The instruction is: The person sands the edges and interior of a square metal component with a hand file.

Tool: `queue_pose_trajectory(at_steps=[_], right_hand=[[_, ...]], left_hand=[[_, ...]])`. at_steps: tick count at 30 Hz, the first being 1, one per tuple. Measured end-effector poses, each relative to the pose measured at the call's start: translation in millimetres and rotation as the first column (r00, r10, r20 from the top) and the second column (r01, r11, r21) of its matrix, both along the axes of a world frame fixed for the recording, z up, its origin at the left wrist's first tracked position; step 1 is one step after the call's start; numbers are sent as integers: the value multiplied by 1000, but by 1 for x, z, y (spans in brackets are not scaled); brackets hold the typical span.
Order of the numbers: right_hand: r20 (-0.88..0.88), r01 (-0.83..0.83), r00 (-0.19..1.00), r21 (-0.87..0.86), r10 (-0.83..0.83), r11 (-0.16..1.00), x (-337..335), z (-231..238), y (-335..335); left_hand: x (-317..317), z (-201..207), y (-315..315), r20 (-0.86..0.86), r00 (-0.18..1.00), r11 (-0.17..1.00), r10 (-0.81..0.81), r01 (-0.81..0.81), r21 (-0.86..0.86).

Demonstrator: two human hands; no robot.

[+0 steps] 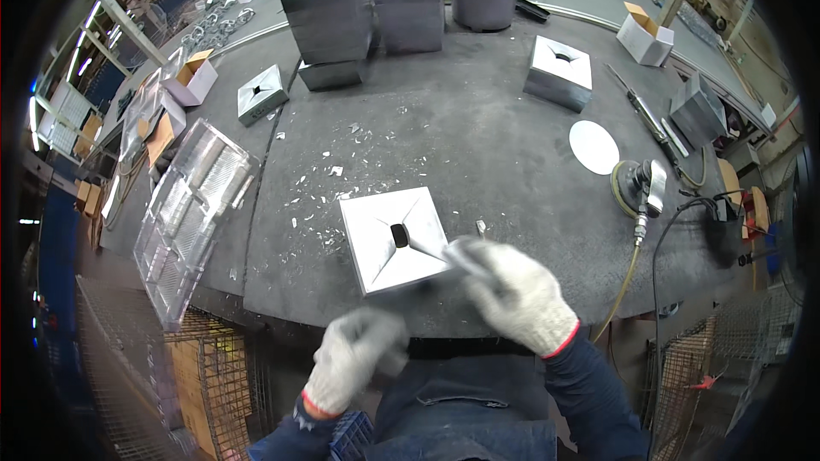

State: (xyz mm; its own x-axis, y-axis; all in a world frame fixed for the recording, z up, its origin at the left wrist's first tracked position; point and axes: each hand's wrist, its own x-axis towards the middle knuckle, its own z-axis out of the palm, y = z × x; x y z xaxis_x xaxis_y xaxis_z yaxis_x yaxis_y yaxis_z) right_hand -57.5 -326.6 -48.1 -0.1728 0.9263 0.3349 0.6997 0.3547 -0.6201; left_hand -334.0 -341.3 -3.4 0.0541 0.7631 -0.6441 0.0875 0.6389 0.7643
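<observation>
The square metal box point(374, 243), with a dark opening at the middle of its creased top, sits on the dark grey worktable point(478, 162), near the edge toward the person. Taking that box as the centre of the dial, the gloved right hand point(514, 292) is at four o'clock, fingers closed around a small grey item point(470, 258) (too blurred to name) right by the box's edge; whether it touches the metal, I cannot tell. The gloved left hand point(359, 357) is at seven o'clock, just off the table edge, bent at the fingers and smeared by blur; I cannot tell how wide it is or whether it holds anything.

The box looks like thin sheet metal, so it should be light for its bulk, stiff along the folds, and rather slippery under knit gloves. Denting at the faces and sharp rims seem the likelier troubles. Two opposite side walls, low down, look the surest hold; the opening's lip looks a poor one.

Pale flakes point(336, 171) lie scattered at eleven o'clock, a disc sander point(636, 186) rests at two, and a clear plastic tray point(192, 213) leans out at nine.
</observation>
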Motion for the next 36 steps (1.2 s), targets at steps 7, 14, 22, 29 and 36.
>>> queue_pose_trajectory(at_steps=[7, 14, 22, 29, 36], right_hand=[[26, -69, 998, 191, 65, 979, -12, -11, 75], [226, -300, 936, 118, 269, 946, 3, -22, 52], [453, -170, 882, 48, 130, 984, -8, -13, 102], [154, -9, 987, 334, -46, 943, -3, -11, 71], [369, -186, 913, 0, 173, 982, -57, -19, -12]], left_hand=[[-13, 4, 62, -933, 357, 390, -44, 866, 313], [-17, -30, 78, -898, 437, 296, -45, 865, 405], [-25, 0, 107, -960, 151, 104, -234, 986, 130], [-32, -6, 160, -956, 105, -186, -275, 969, 160], [-23, -41, 147, -803, 522, -59, -289, 827, 559]])
